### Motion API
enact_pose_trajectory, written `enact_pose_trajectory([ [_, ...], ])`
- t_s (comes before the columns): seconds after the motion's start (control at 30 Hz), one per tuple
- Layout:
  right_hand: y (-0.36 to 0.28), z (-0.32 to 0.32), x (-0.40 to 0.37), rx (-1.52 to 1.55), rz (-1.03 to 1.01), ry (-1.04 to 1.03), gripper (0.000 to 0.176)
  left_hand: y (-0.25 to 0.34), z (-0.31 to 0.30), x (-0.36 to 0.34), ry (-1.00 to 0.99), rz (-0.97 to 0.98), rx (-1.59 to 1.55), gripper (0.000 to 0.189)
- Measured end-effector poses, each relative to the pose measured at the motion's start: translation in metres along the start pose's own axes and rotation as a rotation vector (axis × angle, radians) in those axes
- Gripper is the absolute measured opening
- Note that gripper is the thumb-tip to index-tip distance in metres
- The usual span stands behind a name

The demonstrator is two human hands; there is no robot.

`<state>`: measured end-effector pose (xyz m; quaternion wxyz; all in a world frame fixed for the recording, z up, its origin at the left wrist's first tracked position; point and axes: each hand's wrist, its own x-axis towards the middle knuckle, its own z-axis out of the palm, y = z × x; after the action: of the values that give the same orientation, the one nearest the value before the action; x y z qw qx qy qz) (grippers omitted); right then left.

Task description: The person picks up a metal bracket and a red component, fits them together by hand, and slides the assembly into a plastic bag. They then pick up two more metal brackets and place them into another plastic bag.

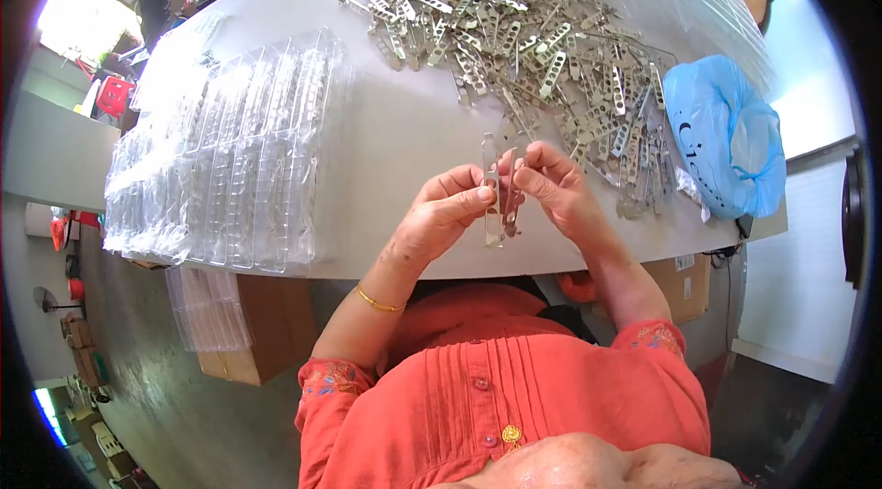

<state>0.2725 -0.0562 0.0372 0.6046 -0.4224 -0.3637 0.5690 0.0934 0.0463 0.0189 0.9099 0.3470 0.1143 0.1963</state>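
My left hand pinches a flat metal strip with holes between thumb and fingers, held upright over the table's near edge. Close beside it, my right hand grips a second perforated metal strip, its lower end hanging toward the first. The two strips nearly overlap in this view. Beyond my hands spreads a large loose pile of similar perforated metal strips, reaching from the far edge to the right side of the table.
Stacked clear plastic trays cover the table's left part. A blue plastic bag sits at the right edge, and clear plastic sheets lie at the far right. Under the white table stands a cardboard box at the left.
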Motion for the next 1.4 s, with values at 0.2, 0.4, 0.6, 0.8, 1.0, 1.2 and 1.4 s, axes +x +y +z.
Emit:
enact_pose_trajectory([
  [0.2,-0.018,-0.004,0.023,-0.266,-0.053,0.26,0.009,0.013,-0.017,0.022,0.097,-0.051,0.174,0.01],
  [0.4,0.007,-0.01,0.028,-0.267,0.07,0.242,0.01,-0.004,-0.029,0.026,0.158,-0.127,0.082,0.01],
  [0.6,0.011,-0.015,0.03,-0.214,0.139,0.224,0.01,-0.012,-0.039,0.027,0.137,-0.166,-0.004,0.014],
  [0.8,0.011,-0.016,0.026,-0.219,0.137,0.204,0.008,-0.012,-0.04,0.03,0.109,-0.195,-0.023,0.015],
  [1.0,0.009,-0.014,0.026,-0.227,0.171,0.219,0.007,-0.014,-0.037,0.03,0.145,-0.182,-0.011,0.015],
  [1.2,0.01,-0.012,0.027,-0.234,0.191,0.228,0.007,-0.012,-0.042,0.027,0.107,-0.226,-0.004,0.017],
  [1.4,0.008,-0.01,0.027,-0.221,0.204,0.234,0.007,-0.012,-0.043,0.027,0.098,-0.225,0.008,0.017],
])
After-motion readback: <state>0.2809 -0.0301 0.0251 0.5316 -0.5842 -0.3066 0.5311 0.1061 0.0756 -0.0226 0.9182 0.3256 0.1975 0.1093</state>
